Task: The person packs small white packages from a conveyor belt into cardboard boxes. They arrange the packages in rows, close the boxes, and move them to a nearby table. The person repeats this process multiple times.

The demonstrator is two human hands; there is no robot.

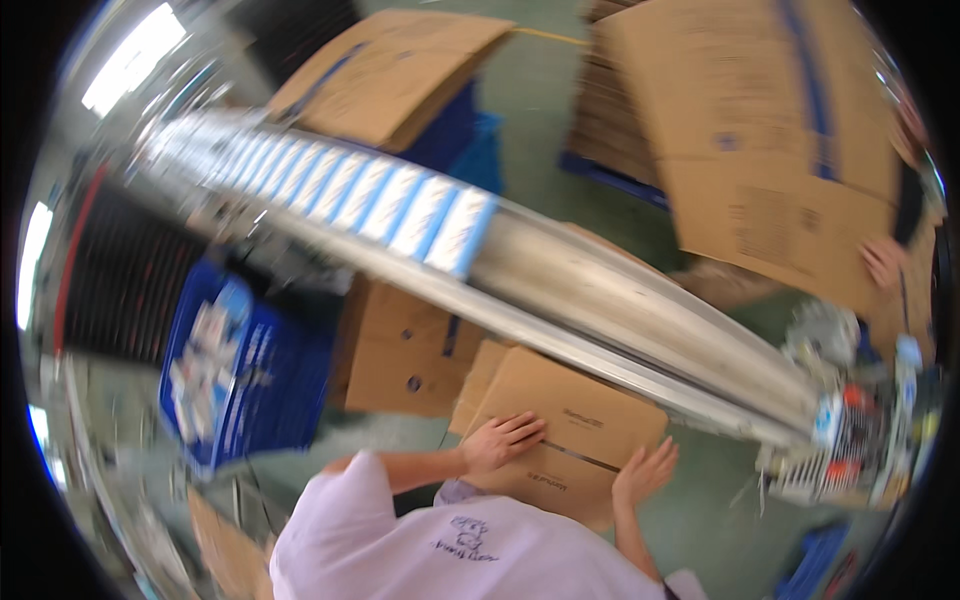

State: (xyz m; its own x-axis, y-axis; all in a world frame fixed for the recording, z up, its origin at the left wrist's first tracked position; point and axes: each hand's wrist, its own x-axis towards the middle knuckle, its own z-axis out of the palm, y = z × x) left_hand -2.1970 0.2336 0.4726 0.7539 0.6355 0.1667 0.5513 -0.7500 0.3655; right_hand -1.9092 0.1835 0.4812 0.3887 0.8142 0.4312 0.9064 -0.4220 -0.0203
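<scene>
A brown cardboard carton (560,420), with a dark strip across its middle, is in front of my body, beside the near rail of the conveyor. My left hand (505,440) lies flat on its left part, fingers stretched out. At the right edge of the carton is my right hand (645,473), its fingers extended and pointing up along the side. Whatever supports the carton from below is hidden.
A long conveyor (620,290) runs diagonally, bearing a row of blue-and-white packs (375,200). A blue crate (265,370) of small packs stands left. Large cartons (740,130) are beyond the conveyor, where another person's hand (885,262) touches one.
</scene>
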